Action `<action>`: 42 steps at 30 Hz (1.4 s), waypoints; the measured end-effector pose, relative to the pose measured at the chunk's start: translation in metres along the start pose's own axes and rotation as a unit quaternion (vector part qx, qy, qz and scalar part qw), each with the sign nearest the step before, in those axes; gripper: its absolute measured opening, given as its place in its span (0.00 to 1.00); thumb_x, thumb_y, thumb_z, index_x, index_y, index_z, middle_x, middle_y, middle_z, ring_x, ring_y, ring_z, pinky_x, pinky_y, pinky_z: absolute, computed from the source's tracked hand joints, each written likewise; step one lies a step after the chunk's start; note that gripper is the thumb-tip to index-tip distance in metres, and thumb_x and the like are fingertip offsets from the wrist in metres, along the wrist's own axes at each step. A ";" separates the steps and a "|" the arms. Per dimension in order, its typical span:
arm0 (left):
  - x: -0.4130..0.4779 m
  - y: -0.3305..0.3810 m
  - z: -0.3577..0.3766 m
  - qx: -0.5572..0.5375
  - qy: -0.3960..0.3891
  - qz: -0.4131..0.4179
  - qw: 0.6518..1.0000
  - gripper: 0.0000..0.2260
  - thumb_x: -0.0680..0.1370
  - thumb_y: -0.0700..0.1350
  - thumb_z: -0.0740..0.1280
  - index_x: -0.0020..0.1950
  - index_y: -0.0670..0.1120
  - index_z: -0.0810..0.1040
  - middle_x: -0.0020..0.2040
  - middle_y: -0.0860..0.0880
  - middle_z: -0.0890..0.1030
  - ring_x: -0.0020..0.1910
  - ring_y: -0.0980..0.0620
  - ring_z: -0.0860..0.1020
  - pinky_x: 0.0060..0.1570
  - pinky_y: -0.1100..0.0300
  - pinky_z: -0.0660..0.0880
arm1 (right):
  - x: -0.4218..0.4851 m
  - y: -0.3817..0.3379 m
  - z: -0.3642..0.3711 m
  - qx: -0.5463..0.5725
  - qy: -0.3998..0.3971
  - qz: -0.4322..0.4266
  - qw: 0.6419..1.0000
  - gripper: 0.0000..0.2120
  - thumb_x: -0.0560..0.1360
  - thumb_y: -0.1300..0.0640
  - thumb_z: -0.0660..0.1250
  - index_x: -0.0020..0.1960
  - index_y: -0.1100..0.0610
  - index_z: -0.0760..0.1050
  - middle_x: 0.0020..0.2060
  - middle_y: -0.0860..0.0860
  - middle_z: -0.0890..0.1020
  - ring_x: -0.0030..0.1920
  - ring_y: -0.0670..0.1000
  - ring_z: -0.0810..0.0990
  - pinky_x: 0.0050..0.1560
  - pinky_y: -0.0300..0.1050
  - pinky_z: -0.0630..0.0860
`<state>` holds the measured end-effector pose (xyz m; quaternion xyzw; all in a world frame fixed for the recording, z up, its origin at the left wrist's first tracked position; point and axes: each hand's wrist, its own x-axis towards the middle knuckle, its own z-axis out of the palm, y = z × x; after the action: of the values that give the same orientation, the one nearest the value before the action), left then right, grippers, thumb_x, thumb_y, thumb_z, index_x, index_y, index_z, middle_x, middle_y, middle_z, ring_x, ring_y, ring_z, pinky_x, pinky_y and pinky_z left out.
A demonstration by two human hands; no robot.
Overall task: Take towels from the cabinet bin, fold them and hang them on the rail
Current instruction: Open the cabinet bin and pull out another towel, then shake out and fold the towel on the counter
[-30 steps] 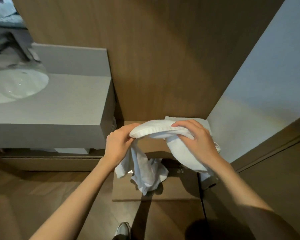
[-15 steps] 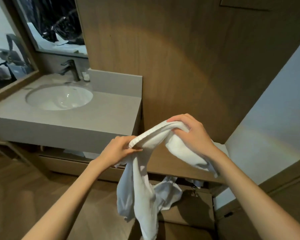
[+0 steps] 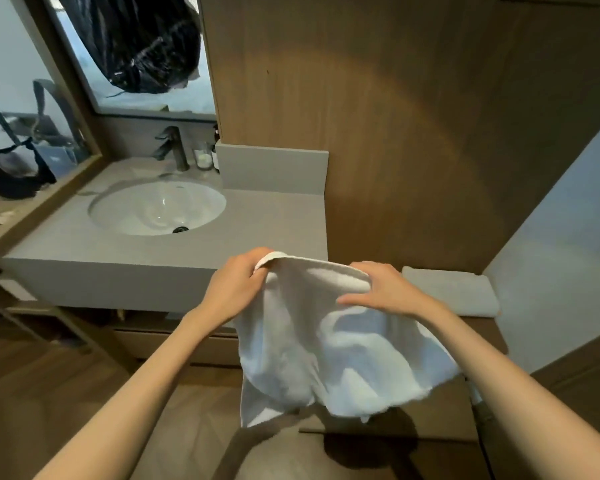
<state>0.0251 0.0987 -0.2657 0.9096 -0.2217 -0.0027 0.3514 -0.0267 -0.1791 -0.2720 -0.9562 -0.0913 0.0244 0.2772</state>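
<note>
A white towel [image 3: 326, 348] hangs spread in front of me, held up by its top edge. My left hand [image 3: 238, 282] grips the towel's left top corner, fingers curled round the hem. Along the same edge, further right, my right hand [image 3: 385, 289] pinches the cloth between thumb and fingers. The lower part of the towel droops in loose folds over the wooden cabinet [image 3: 395, 455] below. A folded grey-white towel [image 3: 454, 294] lies on the wooden ledge to the right, behind my right hand. No rail or bin shows in this view.
A grey vanity counter [image 3: 264, 226] with a white basin [image 3: 156, 207] and a dark tap [image 3: 172, 147] stands at the left. A wooden wall panel [image 3: 395, 133] rises straight ahead, a pale wall [image 3: 561, 254] at the right. A mirror [image 3: 136, 57] hangs above the basin.
The towel has been lifted and opened out from a bunched twist into a spread sheet. Both hands have moved apart along its top edge. My view has risen toward the basin.
</note>
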 end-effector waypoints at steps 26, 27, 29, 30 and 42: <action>0.202 -0.158 -0.118 0.168 0.211 -0.018 0.963 0.11 0.83 0.46 0.56 0.48 0.45 0.76 0.45 0.43 0.80 0.45 0.38 0.76 0.38 0.51 0.68 | 0.203 0.051 -0.005 -0.043 0.201 0.123 0.971 0.11 0.81 0.47 0.60 0.59 0.47 0.76 0.50 0.47 0.82 0.49 0.49 0.79 0.43 0.42 0.72; 0.217 -0.166 -0.121 0.186 0.212 -0.008 0.959 0.12 0.83 0.46 0.56 0.45 0.44 0.75 0.42 0.42 0.79 0.42 0.38 0.76 0.36 0.51 0.68 | 0.217 0.051 -0.010 -0.034 0.217 0.123 0.968 0.11 0.81 0.46 0.60 0.58 0.47 0.77 0.51 0.46 0.82 0.50 0.49 0.79 0.46 0.44 0.74; 0.245 -0.177 -0.126 0.221 0.218 0.008 0.951 0.14 0.83 0.47 0.56 0.41 0.43 0.72 0.37 0.42 0.78 0.37 0.38 0.75 0.34 0.49 0.69 | 0.246 0.055 -0.020 -0.021 0.247 0.109 0.963 0.11 0.80 0.45 0.61 0.57 0.48 0.77 0.52 0.46 0.82 0.50 0.48 0.79 0.49 0.43 0.75; 0.258 -0.183 -0.127 0.230 0.223 0.009 0.947 0.14 0.83 0.46 0.57 0.40 0.43 0.72 0.36 0.42 0.77 0.36 0.38 0.75 0.33 0.49 0.69 | 0.260 0.057 -0.026 -0.018 0.261 0.095 0.960 0.11 0.80 0.45 0.61 0.56 0.48 0.78 0.51 0.46 0.82 0.49 0.48 0.79 0.48 0.42 0.74; 0.373 -0.212 -0.145 0.364 0.213 0.032 0.906 0.12 0.71 0.35 0.72 0.50 0.41 0.73 0.41 0.41 0.74 0.37 0.43 0.70 0.38 0.49 0.69 | 0.384 0.075 -0.081 -0.063 0.343 0.119 0.930 0.14 0.82 0.49 0.59 0.59 0.55 0.77 0.55 0.53 0.81 0.55 0.54 0.76 0.52 0.47 0.72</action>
<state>0.4702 0.1792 -0.2359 0.9456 -0.1566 0.2832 0.0349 0.3699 -0.2113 -0.2423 -0.9256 0.1226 -0.2781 0.2258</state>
